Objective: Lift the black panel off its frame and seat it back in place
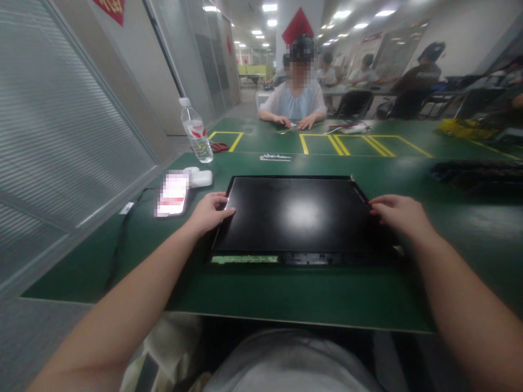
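Note:
A black flat screen panel (294,215) lies on the green table (286,294) in front of me, with a green circuit strip (244,259) showing along its near edge. My left hand (208,211) rests on the panel's left edge, fingers curled over the rim. My right hand (398,213) grips the right edge, fingers pressed against the frame. Both hands hold the panel flat on the table.
A phone (174,194) and a white case (200,178) lie to the left, with a water bottle (196,130) and red scissors (218,146) behind. Small screws (274,157) lie past the panel. A person sits across the table (296,98). A dark object (478,173) lies at right.

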A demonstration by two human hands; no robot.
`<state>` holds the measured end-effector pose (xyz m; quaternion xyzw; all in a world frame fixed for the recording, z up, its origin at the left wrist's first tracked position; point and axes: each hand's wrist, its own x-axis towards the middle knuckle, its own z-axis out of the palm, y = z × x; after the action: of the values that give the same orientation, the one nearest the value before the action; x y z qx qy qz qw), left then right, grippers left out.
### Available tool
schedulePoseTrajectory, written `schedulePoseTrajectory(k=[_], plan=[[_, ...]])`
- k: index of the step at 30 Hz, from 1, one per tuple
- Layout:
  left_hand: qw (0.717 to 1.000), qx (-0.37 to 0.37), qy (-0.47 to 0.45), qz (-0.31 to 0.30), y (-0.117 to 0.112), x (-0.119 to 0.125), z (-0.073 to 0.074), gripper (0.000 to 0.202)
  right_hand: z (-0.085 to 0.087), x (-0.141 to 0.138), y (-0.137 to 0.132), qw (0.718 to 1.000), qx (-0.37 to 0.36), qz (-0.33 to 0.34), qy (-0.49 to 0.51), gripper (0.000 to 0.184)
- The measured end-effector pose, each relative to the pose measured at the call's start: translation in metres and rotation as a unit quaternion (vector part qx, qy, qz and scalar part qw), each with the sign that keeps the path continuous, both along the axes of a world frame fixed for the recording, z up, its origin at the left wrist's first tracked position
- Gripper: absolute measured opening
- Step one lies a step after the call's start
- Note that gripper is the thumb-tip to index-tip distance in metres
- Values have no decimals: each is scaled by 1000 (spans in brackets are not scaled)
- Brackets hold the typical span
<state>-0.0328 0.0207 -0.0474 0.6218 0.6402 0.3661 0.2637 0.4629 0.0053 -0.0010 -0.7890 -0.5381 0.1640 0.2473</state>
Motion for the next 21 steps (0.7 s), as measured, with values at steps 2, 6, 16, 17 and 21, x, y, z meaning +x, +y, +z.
schedulePoseTrajectory(k=[2, 6, 16, 17, 21], plan=[[1000, 0, -1, 0, 0, 0, 0, 42, 2, -2, 0, 1000, -7, -4, 0, 24], [1000, 0, -4, 2, -1, 1, 2, 42, 1, -1, 0, 1000, -3, 0, -2, 25], [1000, -1, -12, 6, -1, 2, 3, 43, -1, 2, 1, 1000, 0, -2, 6, 24], [1000, -1, -13, 7, -1, 2, 3, 43, -1, 2, 1, 1000, 3, 0, 7, 23], [1000, -6, -21, 5, -2, 2, 5, 43, -2, 3, 0, 1000, 6, 6, 6, 21]])
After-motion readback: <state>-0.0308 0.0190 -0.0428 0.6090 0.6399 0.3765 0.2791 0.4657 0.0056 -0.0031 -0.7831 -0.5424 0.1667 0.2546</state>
